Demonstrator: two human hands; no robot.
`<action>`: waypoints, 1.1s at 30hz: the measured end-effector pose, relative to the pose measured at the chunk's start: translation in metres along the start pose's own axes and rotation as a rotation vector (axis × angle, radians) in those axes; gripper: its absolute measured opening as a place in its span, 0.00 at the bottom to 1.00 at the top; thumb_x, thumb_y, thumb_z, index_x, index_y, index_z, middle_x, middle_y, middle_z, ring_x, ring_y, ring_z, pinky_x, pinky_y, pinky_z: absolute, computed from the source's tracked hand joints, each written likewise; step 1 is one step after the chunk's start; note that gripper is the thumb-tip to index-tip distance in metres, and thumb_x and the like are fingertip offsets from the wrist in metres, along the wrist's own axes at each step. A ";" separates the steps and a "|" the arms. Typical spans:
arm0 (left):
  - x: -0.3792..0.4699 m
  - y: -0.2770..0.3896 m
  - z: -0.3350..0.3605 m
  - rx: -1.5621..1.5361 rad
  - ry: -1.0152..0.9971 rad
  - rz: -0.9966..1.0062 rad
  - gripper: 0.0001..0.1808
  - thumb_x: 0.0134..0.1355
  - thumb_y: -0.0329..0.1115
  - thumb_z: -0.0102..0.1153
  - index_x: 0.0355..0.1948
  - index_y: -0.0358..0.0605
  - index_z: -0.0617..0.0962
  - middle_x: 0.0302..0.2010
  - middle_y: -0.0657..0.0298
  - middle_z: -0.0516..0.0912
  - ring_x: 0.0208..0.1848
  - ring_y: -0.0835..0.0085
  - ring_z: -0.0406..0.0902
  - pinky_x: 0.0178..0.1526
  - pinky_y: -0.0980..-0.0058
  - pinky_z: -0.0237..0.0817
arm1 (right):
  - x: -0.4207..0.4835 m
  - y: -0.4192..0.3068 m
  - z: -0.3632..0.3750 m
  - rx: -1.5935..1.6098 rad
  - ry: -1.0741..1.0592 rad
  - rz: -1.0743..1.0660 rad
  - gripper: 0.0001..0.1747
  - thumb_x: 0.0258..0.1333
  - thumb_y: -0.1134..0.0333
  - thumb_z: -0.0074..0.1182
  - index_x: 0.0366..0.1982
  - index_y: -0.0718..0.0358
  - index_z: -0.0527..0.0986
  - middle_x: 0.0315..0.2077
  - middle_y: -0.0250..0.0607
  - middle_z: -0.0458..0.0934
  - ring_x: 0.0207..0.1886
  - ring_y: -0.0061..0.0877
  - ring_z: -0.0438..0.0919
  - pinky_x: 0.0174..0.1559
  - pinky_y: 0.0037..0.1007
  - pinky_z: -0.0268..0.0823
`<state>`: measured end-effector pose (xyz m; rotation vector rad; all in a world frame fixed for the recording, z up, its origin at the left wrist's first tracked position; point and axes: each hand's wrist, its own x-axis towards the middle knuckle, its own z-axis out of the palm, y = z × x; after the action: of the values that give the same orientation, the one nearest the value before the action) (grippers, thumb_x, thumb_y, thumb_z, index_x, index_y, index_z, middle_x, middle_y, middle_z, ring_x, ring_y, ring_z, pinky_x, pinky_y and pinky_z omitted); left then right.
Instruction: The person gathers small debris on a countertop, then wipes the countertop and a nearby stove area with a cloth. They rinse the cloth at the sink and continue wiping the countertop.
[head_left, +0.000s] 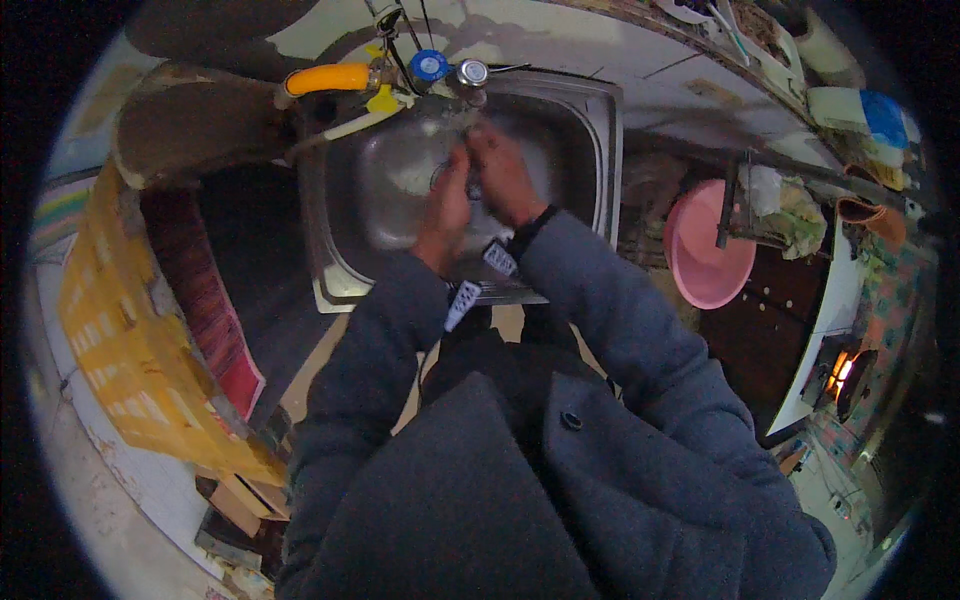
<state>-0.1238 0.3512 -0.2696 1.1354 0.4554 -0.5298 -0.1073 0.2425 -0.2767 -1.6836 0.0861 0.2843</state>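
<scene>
My left hand (448, 204) and my right hand (504, 180) are close together over the stainless steel sink (390, 210), just below the chrome tap (472, 73). Both are blurred, with the palms turned towards each other. Anything between them is hidden, and whether water runs there I cannot tell. Part of the drain (474, 187) shows in the gap between the hands. Behind the basin, a round blue valve knob (429, 66) sits left of the tap. Left of that knob are a yellow lever (382, 100) and an orange hose (326, 78).
A pink plastic basin (709, 247) stands right of the sink, near a leafy green bundle (801, 217). Farther right, something glows orange (841, 371) beside a white-edged counter (814, 330). A yellow patterned cloth (127, 337) hangs at the left. Pale pipe (364, 124) crosses the sink's back left corner.
</scene>
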 end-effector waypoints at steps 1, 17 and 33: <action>-0.001 -0.006 0.001 0.034 -0.002 0.142 0.32 0.78 0.55 0.35 0.69 0.39 0.69 0.66 0.57 0.73 0.70 0.67 0.66 0.70 0.67 0.55 | -0.001 -0.001 0.004 0.003 -0.017 0.059 0.30 0.71 0.60 0.47 0.67 0.71 0.67 0.56 0.45 0.79 0.51 0.27 0.76 0.54 0.30 0.67; -0.006 -0.006 0.016 0.151 -0.084 0.216 0.40 0.78 0.58 0.30 0.78 0.41 0.47 0.79 0.53 0.50 0.80 0.61 0.45 0.78 0.66 0.38 | 0.001 0.005 -0.012 0.308 0.129 0.150 0.17 0.65 0.67 0.55 0.54 0.64 0.79 0.42 0.38 0.84 0.42 0.24 0.79 0.42 0.28 0.71; -0.056 -0.018 0.042 0.226 -0.103 0.557 0.41 0.76 0.47 0.45 0.77 0.34 0.46 0.78 0.45 0.47 0.81 0.54 0.41 0.78 0.63 0.35 | 0.027 -0.006 -0.051 0.229 0.015 0.243 0.19 0.70 0.60 0.49 0.51 0.67 0.78 0.39 0.39 0.84 0.41 0.24 0.82 0.44 0.31 0.72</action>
<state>-0.1757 0.3155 -0.2342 1.3778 -0.0215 -0.1497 -0.0727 0.1959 -0.2718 -1.4477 0.3242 0.4273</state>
